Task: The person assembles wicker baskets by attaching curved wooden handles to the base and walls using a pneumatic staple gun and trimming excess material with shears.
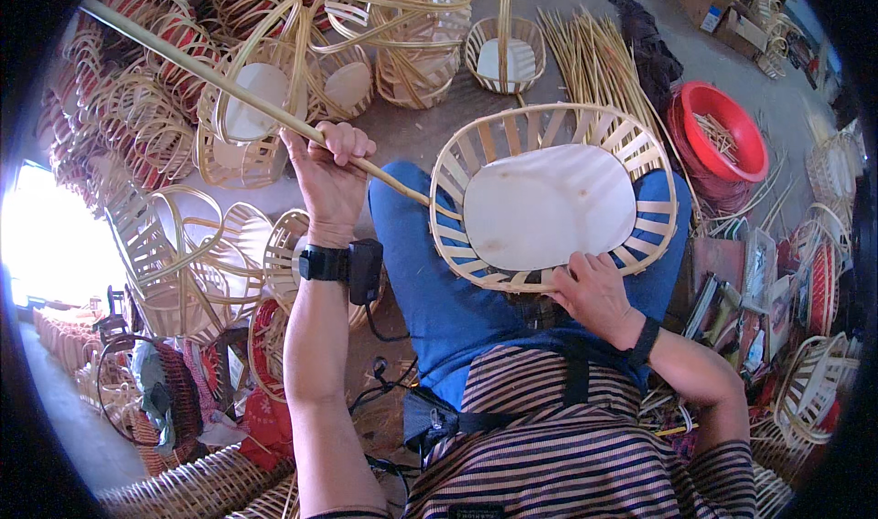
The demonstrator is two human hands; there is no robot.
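The left hand (pixel 331 176) is raised in front of the person, its fingers (pixel 352 140) curled shut around a long pale cane strip (pixel 229 85). The strip runs from beyond the fingers up toward the top left of the view, and on the other side slants down to meet the rim of an oval basket (pixel 558 121). The basket rests on the person's lap, over blue trousers (pixel 430 290), well to the right of the left fingers. It has a flat, pale wooden base (pixel 549 206) and an open wall of upright slats bound by a woven rim.

The right hand (pixel 593 292) sits at the basket's near edge, its fingers (pixel 574 272) closed on the rim and touching the lower slats. A black band wraps each wrist; the one on the left wrist carries a small black box with a cable hanging from it.

Beyond the left fingers, unfinished baskets (pixel 247 107) with loop handles lie stacked on the floor. Farther off, past the oval basket, a bundle of loose cane sticks (pixel 594 53) lies spread out, and beside it, to the right of the right fingers and up, stands a red tub (pixel 722 130) holding a few short sticks. More basket frames (pixel 809 382) crowd the floor to the right of the right hand.
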